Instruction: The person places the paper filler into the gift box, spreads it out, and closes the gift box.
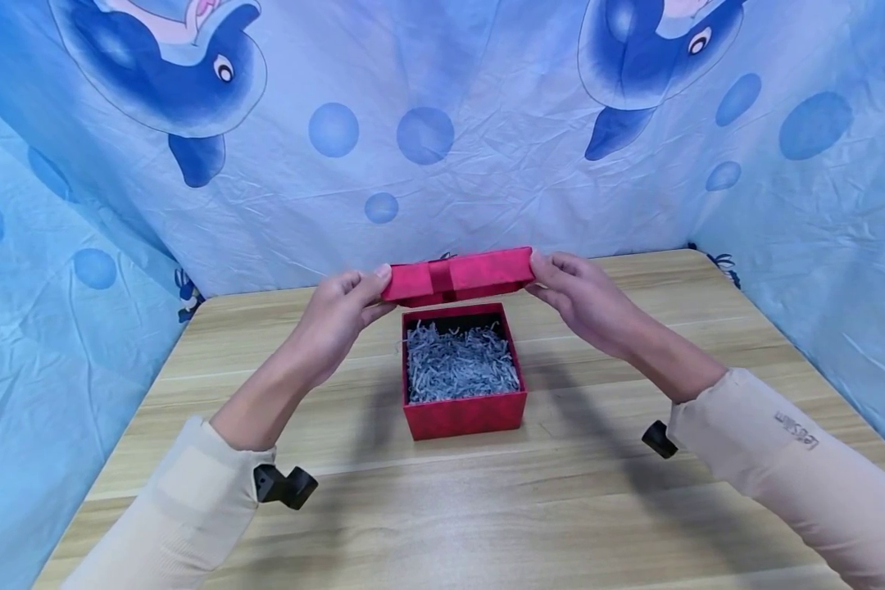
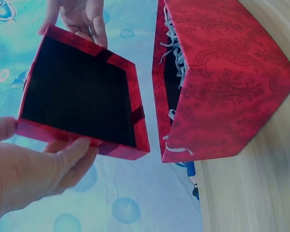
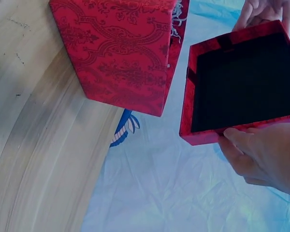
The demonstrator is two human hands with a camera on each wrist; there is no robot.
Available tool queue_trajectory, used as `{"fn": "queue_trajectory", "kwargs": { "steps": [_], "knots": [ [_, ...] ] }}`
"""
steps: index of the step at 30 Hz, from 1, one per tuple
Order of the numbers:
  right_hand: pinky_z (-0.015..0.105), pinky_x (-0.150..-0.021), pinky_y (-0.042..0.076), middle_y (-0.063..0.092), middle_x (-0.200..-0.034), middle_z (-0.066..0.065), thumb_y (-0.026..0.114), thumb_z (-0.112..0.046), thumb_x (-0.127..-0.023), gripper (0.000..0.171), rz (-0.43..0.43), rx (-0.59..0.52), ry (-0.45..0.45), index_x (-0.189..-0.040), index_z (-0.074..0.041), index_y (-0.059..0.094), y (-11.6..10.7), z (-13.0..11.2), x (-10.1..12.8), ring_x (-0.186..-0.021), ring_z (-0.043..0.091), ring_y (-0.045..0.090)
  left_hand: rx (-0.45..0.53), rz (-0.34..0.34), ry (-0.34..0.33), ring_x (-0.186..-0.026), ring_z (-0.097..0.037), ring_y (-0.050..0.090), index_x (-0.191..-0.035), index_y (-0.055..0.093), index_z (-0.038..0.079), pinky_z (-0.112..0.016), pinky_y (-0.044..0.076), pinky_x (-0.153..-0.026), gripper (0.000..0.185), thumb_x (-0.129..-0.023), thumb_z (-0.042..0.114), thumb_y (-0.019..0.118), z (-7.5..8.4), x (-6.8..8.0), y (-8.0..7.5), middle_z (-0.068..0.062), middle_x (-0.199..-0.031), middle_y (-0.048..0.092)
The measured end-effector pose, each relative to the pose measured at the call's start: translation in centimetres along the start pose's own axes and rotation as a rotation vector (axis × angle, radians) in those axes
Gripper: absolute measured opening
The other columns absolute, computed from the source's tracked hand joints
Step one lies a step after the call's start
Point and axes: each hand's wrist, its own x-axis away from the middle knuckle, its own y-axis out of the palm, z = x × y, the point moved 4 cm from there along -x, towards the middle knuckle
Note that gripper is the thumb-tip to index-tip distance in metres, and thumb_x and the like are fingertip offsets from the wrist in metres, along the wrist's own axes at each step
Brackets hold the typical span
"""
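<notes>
A red box lid with a ribbon band hangs in the air above and behind the open red box. My left hand grips the lid's left end and my right hand grips its right end. The box stands on the wooden table, filled with grey shredded paper. From below, the left wrist view shows the lid's black inside beside the box, with my left hand at its near edge. The right wrist view shows the lid, the box and my right hand.
A blue cloth with cartoon whales hangs behind and to both sides of the table. The table's front edge lies near me, and bare wood surrounds the box on all sides.
</notes>
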Motion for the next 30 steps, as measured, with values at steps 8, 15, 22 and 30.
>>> {"fn": "queue_trajectory", "kwargs": {
  "steps": [8, 15, 22, 30],
  "knots": [
    [0.029, -0.109, 0.03, 0.039, -0.115, 0.009, 0.048, -0.021, -0.102, 0.024, -0.017, 0.117, -0.005, -0.102, 0.002, 0.044, -0.5, -0.2, 0.6, -0.117, 0.02, 0.037, -0.125, -0.065, -0.016, -0.127, -0.025, 0.05, -0.121, 0.05, -0.01, -0.031, 0.037, -0.107, 0.043, -0.102, 0.029, 0.047, -0.5, 0.7, -0.4, -0.017, -0.136, 0.048],
    [0.035, -0.106, 0.032, 0.033, -0.142, 0.012, 0.054, -0.02, -0.1, 0.026, -0.041, 0.315, 0.002, -0.106, 0.004, 0.048, -1.1, -0.4, 1.1, -0.132, 0.024, 0.032, -0.221, -0.051, 0.035, -0.127, -0.025, 0.049, -0.113, 0.056, -0.007, -0.038, 0.038, -0.107, 0.032, -0.099, 0.022, 0.055, -0.7, 1.1, -0.9, -0.013, -0.142, 0.045],
    [0.022, -0.098, 0.044, 0.037, -0.141, 0.012, 0.066, -0.008, -0.091, 0.029, -0.093, 0.397, -0.049, -0.11, 0.009, 0.053, -1.1, -0.3, 1.3, -0.132, 0.027, 0.04, -0.261, -0.013, 0.04, -0.126, -0.021, 0.051, -0.114, 0.057, -0.002, -0.024, 0.049, -0.092, 0.027, -0.092, 0.011, 0.065, -0.8, 1.5, -1.2, -0.008, -0.142, 0.047],
    [0.024, -0.101, 0.039, 0.035, -0.14, 0.012, 0.076, 0.006, -0.077, 0.04, -0.093, 0.405, -0.076, -0.108, 0.011, 0.051, -0.7, 0.0, 1.4, -0.133, 0.026, 0.041, -0.115, -0.006, 0.077, -0.124, -0.027, 0.053, -0.115, 0.052, -0.008, -0.028, 0.052, -0.087, 0.036, -0.083, -0.009, 0.068, -1.0, 1.8, -0.7, -0.009, -0.142, 0.044]
  ]
}}
